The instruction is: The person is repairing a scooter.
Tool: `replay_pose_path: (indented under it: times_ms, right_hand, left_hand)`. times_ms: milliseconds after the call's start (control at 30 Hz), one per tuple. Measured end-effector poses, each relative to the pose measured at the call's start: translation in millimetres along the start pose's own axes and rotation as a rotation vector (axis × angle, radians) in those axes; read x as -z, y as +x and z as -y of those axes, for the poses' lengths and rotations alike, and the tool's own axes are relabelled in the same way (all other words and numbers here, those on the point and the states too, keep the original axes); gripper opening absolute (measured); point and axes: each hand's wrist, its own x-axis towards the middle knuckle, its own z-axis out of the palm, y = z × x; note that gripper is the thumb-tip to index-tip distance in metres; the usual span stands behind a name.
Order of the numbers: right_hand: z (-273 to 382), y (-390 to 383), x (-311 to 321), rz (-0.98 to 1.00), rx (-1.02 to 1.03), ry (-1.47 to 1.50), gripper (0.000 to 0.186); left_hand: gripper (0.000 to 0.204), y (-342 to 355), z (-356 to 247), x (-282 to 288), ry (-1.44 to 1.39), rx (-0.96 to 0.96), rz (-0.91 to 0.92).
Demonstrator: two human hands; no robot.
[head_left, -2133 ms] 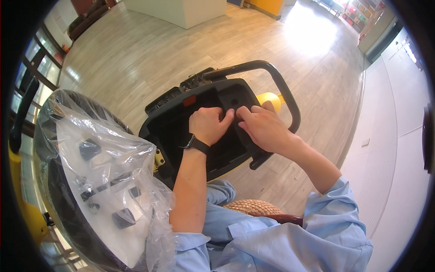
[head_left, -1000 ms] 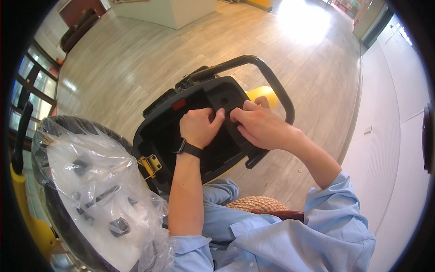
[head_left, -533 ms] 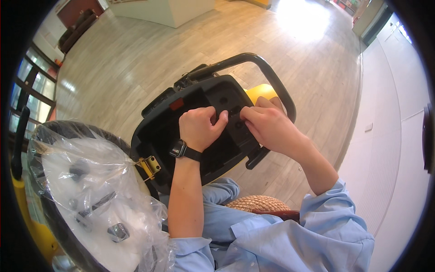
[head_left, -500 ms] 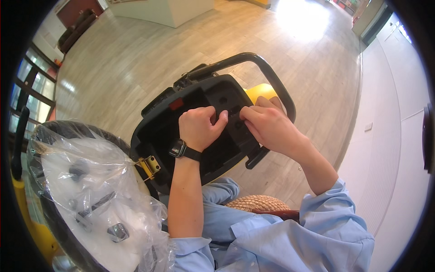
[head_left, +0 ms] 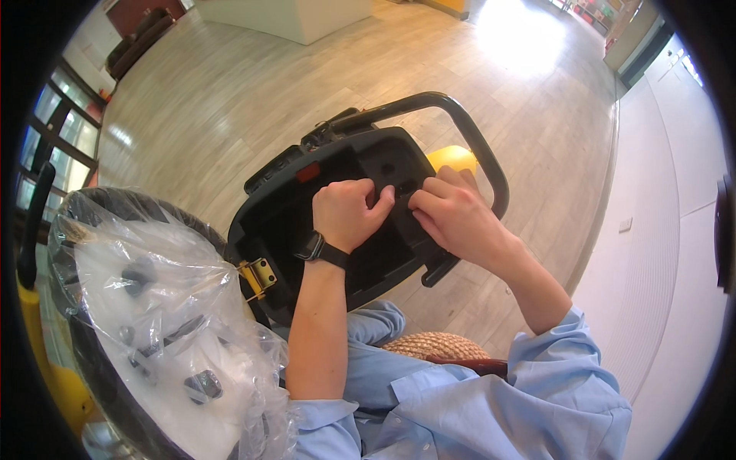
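My left hand (head_left: 349, 211), a black watch on its wrist, is curled inside a black plastic compartment (head_left: 276, 222) that has a red patch on its far wall. My right hand (head_left: 452, 211) has bent fingers at the compartment's right section, close to my left thumb, beside small round holes. Both hands' fingertips are partly hidden; I cannot tell what they grip. A yellow hinge (head_left: 261, 274) sits on the compartment's left side. A large oval piece with a white face under clear plastic (head_left: 165, 322) leans at the left. A dark tubular bar (head_left: 483, 153) arches round the right.
Wood-look floor (head_left: 230, 92) surrounds the machine. A yellow part (head_left: 452, 157) shows under the bar. A white curved wall (head_left: 644, 268) runs along the right, a glass door (head_left: 73, 134) is at left, a woven seat (head_left: 429, 345) below, a white counter (head_left: 291, 19) ahead.
Both hands stay in the compartment; my right fingers have shifted slightly. The plastic-covered piece sits lower than two seconds ago, and has risen slightly in view over the last half second.
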Motion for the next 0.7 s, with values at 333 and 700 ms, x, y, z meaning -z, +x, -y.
replay_pose_path:
  times_ms: [333, 700]
  right_hand:
    - [-0.3, 9.9, -15.3, 0.059, -0.004, -0.049, 0.012]
    - [5.8, 6.0, -14.0, 0.068, -0.034, -0.066, 0.021]
  left_hand:
    - [0.041, -0.7, 1.8, -1.5, -0.016, 0.011, -0.012]
    - [0.04, 0.0, 1.2, -0.1, 0.023, 0.007, 0.002]
